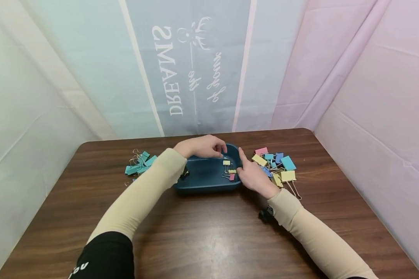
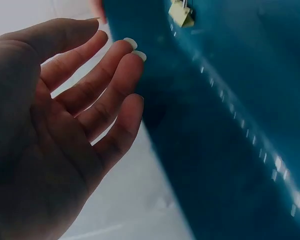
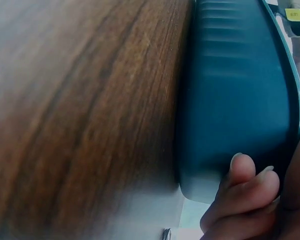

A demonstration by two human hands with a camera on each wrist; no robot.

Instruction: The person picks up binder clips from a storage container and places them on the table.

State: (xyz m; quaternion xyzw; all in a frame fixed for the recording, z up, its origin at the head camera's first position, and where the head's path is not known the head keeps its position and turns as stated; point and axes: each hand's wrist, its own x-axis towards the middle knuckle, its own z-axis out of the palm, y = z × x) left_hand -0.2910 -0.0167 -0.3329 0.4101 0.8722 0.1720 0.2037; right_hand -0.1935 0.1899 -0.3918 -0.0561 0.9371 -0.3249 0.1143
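A dark teal tray (image 1: pixel 206 174) sits on the table. At its right end, inside, lie a small yellow binder clip (image 1: pixel 226 162), another yellow clip (image 1: pixel 232 171) and a pink binder clip (image 1: pixel 232 177). My left hand (image 1: pixel 206 146) is above the tray's far side, its fingers loosely bent with nothing between them in the left wrist view. My right hand (image 1: pixel 254 176) holds the tray's right end. Its curled fingers (image 3: pixel 245 187) lie against the outer wall, and its thumb is at the rim.
Left of the tray is a pile of teal binder clips (image 1: pixel 139 164), partly behind my left sleeve. To the right, beyond my right hand, lies a mixed pile of yellow, blue, teal and pink binder clips (image 1: pixel 288 176). A printed curtain (image 1: pixel 202 77) hangs behind the table.
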